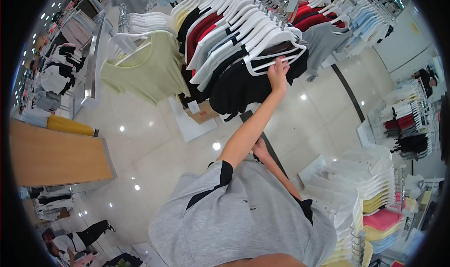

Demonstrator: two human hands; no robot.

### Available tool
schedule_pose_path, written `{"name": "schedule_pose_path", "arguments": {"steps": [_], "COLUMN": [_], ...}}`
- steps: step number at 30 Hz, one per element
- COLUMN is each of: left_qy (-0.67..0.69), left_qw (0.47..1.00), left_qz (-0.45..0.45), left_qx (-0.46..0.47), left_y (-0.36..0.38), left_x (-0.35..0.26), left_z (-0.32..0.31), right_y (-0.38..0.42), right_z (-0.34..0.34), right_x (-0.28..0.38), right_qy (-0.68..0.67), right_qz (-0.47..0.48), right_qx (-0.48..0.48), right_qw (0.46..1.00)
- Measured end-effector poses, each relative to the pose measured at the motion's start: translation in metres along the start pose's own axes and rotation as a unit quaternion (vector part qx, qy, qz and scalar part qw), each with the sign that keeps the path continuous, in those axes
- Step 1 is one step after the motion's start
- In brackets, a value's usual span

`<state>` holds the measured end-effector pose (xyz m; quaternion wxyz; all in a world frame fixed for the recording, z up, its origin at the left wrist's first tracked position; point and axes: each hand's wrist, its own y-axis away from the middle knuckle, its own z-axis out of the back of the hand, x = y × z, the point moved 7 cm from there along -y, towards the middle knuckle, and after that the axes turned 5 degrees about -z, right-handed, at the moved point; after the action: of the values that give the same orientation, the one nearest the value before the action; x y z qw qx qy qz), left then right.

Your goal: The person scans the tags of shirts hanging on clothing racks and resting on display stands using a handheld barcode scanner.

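My left hand [278, 70] reaches up to the front of a clothes rack, its fingers closed on the lower bar of a white hanger [250, 66]. Black garments [236, 91] hang just beside and below it. My right hand [259, 147] is held low near my body, partly hidden behind my left forearm, so its fingers cannot be made out. A light green top [152, 67] hangs on a white hanger at the left end of the rack.
A cardboard box [201, 112] stands on the floor under the rack. White and yellow garments [370, 187] hang at the lower right. A wooden panel [61, 152] stands at the left. Another person [75, 241] is at the lower left.
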<state>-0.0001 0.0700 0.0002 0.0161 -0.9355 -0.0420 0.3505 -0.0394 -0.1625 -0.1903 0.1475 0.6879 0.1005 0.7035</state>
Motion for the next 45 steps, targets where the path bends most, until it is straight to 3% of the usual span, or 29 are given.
{"name": "schedule_pose_path", "arguments": {"steps": [2, 3, 5, 6, 8, 10, 11, 12, 15, 20, 22, 27, 29, 32, 42, 45], "left_qy": [0.002, -0.014, -0.104, -0.126, -0.176, -0.288, -0.383, -0.407, -0.416, -0.461, -0.41, -0.417, -0.456, -0.467, -0.528, -0.563], "left_qw": [0.992, 0.994, 0.961, 0.951, 0.951, 0.905, 0.788, 0.737, 0.762, 0.688, 0.736, 0.729, 0.657, 0.623, 0.592, 0.545], "left_qz": [0.107, 0.095, 0.219, 0.211, -0.01, -0.275, -0.471, -0.534, -0.479, -0.545, -0.516, -0.528, -0.592, -0.622, -0.606, -0.62], "left_qx": [-0.064, -0.053, 0.133, 0.187, 0.253, 0.149, 0.1, 0.073, 0.132, 0.126, 0.154, 0.124, 0.101, 0.084, 0.061, 0.034], "left_y": [0.02, 0.009, 0.048, 0.056, 0.049, 0.031, 0.027, 0.016, -0.016, -0.025, -0.016, -0.012, -0.006, -0.01, -0.014, -0.001], "left_x": [-0.006, -0.035, -0.043, -0.071, -0.136, -0.198, -0.229, -0.24, -0.244, -0.243, -0.25, -0.266, -0.263, -0.259, -0.254, -0.255], "left_z": [-0.001, 0.003, -0.022, -0.04, -0.07, -0.087, -0.099, -0.105, -0.117, -0.12, -0.124, -0.13, -0.135, -0.141, -0.148, -0.138], "right_y": [0.001, -0.018, 0.002, -0.001, -0.003, -0.005, -0.006, -0.008, -0.012, -0.012, -0.014, -0.012, -0.011, -0.011, -0.008, -0.007], "right_z": [0.0, -0.025, -0.004, -0.002, -0.004, -0.006, -0.006, -0.007, -0.01, -0.018, -0.018, -0.02, -0.023, -0.023, -0.014, -0.013], "right_x": [0.007, 0.02, 0.015, 0.02, 0.023, 0.025, 0.028, 0.027, 0.031, 0.034, 0.034, 0.023, 0.025, 0.026, 0.024, 0.018], "right_qy": [-0.013, -0.029, 0.023, 0.023, 0.027, 0.012, -0.001, -0.005, 0.006, 0.019, 0.018, 0.059, 0.036, 0.041, 0.041, 0.031], "right_qz": [-0.047, -0.032, -0.078, -0.077, -0.093, -0.078, -0.061, -0.051, -0.047, -0.049, -0.048, -0.059, -0.051, -0.051, -0.052, -0.054], "right_qx": [0.009, 0.017, 0.005, 0.007, -0.004, 0.0, 0.002, 0.007, 0.011, 0.026, 0.033, 0.057, 0.063, 0.065, 0.029, 0.018], "right_qw": [0.999, 0.999, 0.997, 0.997, 0.995, 0.997, 0.998, 0.999, 0.999, 0.998, 0.998, 0.995, 0.996, 0.996, 0.997, 0.998]}}
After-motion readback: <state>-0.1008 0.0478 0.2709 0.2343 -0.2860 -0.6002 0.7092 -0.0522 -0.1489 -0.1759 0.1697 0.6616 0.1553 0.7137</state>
